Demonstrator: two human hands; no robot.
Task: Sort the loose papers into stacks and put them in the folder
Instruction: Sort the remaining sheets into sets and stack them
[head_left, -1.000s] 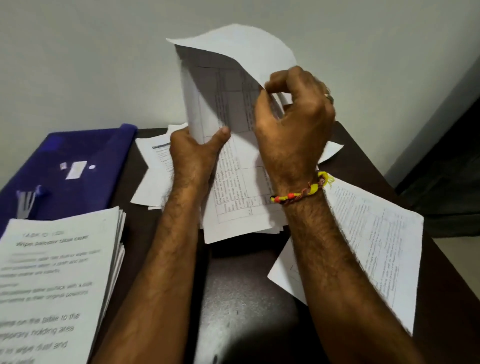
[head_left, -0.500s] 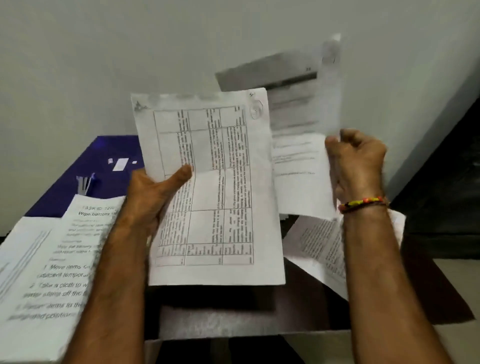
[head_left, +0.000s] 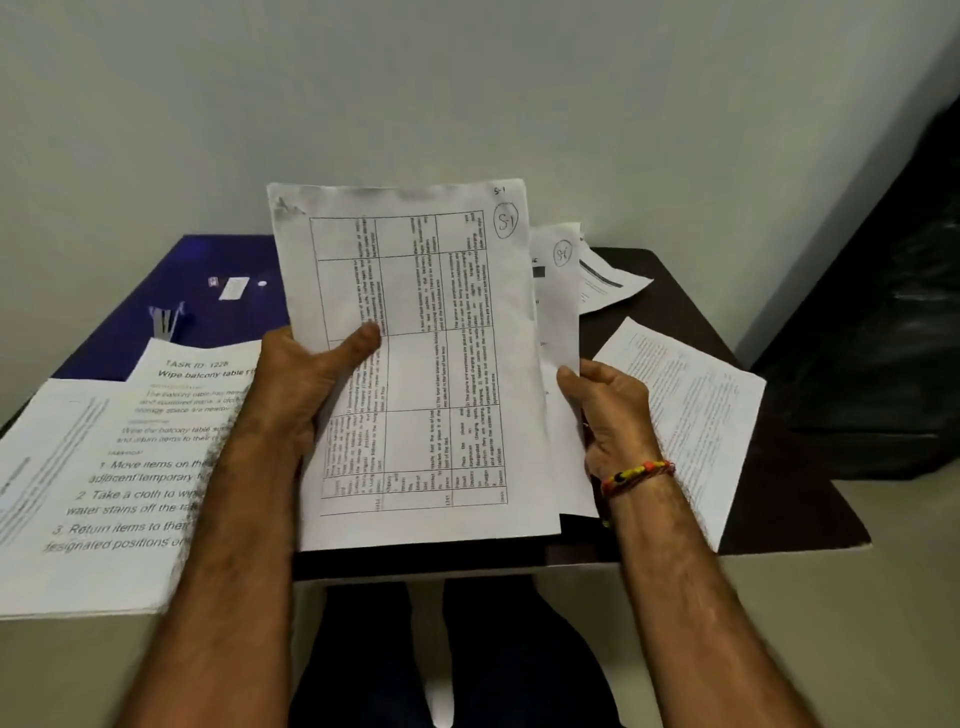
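Note:
I hold a small bundle of printed sheets upright above the dark table (head_left: 800, 499). My left hand (head_left: 306, 379) grips the front sheet (head_left: 431, 364), a table-printed page marked "S-1", with the thumb laid across its face. My right hand (head_left: 610, 410) holds the right edge of a second sheet (head_left: 558, 322) tucked just behind it. A blue folder (head_left: 171, 296) lies open at the back left. A stack of task sheets (head_left: 98, 467) sits at the front left. One loose page (head_left: 691, 415) lies flat on the right.
Another loose page (head_left: 608, 280) lies at the back of the table, partly hidden by the held sheets. A wall rises right behind the table. A dark object (head_left: 883, 312) stands to the right. My legs (head_left: 457, 654) show below the table's front edge.
My right hand has come down and in, bringing its sheet behind the front sheet. The held sheets now stand together instead of apart.

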